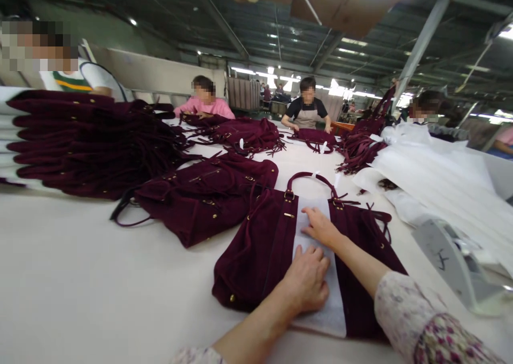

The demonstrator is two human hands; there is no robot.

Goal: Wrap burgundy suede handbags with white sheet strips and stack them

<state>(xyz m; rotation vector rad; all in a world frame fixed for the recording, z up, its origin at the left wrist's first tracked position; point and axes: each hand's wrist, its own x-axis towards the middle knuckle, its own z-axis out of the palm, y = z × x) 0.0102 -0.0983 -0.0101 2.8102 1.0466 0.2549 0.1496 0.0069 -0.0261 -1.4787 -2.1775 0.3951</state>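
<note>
A dark burgundy handbag lies in front of me on the white table, its looped handle pointing away. Down its middle runs a strip of white tissue paper. My left hand rests on the lower half of this strip, fingers bent and slightly apart, pressing on the paper. Higher up, just below the handle, my right hand touches the same strip with its fingers spread. Neither hand visibly grips anything. Brass-coloured buckles and studs show on the bag.
Another burgundy bag lies left of mine. A tall stack of burgundy bags stands farther left. At right are white paper sheets and a white tape dispenser-like object. Several co-workers, including one in an apron, sit or stand around the table.
</note>
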